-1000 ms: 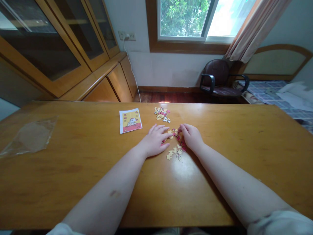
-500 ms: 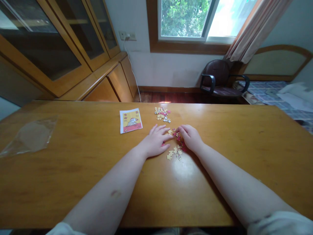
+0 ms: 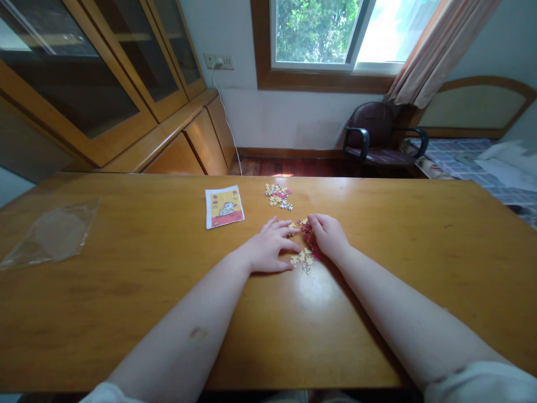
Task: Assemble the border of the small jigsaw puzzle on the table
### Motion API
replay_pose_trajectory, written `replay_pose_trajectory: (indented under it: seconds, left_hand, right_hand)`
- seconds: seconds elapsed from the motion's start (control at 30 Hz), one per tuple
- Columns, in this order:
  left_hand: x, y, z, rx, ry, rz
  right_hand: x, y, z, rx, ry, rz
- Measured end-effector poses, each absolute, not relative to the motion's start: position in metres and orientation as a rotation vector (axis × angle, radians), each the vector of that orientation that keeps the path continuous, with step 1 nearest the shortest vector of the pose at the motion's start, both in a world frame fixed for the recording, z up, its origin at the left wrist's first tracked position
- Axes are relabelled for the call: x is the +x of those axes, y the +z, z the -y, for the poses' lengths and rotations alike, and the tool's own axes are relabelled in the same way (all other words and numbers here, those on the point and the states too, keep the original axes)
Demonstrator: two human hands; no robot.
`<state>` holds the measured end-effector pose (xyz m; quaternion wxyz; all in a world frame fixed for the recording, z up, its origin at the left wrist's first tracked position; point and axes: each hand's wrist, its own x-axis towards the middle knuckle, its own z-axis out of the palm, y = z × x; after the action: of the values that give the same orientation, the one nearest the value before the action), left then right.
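Observation:
Small jigsaw puzzle pieces lie between my hands on the wooden table [image 3: 138, 313]. Red pieces [image 3: 309, 239] sit against the fingers of my right hand [image 3: 329, 236], which is curled with its fingertips at the pile; whether it pinches a piece is hidden. My left hand [image 3: 272, 246] rests palm down with its fingers spread, its tips touching the pile's left side. Nearer to me, close to the left thumb, are pale yellow pieces [image 3: 302, 258]. A separate heap of mixed pieces [image 3: 278, 196] lies beyond my hands.
A picture card [image 3: 225, 207] with a white cartoon figure on yellow and red lies left of the far heap. At the table's left is a clear plastic bag [image 3: 54, 232]. Past the table stand an armchair [image 3: 373, 131], a glass-door cabinet [image 3: 168, 106] and a bed [image 3: 470, 159].
My left hand has shifted slightly right and its thumb has pushed the pale yellow pieces closer together. My right fingertips have moved slightly over the red pieces.

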<state>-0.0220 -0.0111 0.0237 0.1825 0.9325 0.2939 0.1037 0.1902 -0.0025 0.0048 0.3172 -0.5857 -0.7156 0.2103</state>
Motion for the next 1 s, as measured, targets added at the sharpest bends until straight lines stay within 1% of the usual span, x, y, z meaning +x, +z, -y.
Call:
replay_pose_trajectory:
  seconds: [0.23, 0.43, 0.63, 0.73, 0.87, 1.0]
  left_hand:
    - [-0.021, 0.02, 0.01, 2.625, 0.314, -0.797]
    - [-0.022, 0.014, 0.006, 2.633, 0.374, -0.942]
    - [-0.021, 0.012, 0.005, 2.619, 0.421, -1.201]
    - [-0.021, 0.012, 0.005, 2.589, 0.421, -1.281]
    - [-0.021, 0.015, 0.007, 2.617, 0.375, -1.151]
    - [-0.019, 0.02, 0.012, 2.646, 0.284, -0.944]
  right_hand:
    - [0.191, 0.004, 0.002, -1.553, 0.547, 1.865]
    - [0.194, 0.003, 0.001, -1.662, 0.512, 1.782]
    - [0.193, 0.004, 0.002, -1.565, 0.517, 1.865]
    - [0.194, 0.004, 0.001, -1.608, 0.521, 1.836]
    - [0.197, 0.003, -0.001, -1.673, 0.502, 1.744]
    - [0.197, 0.003, -0.002, -1.661, 0.488, 1.763]
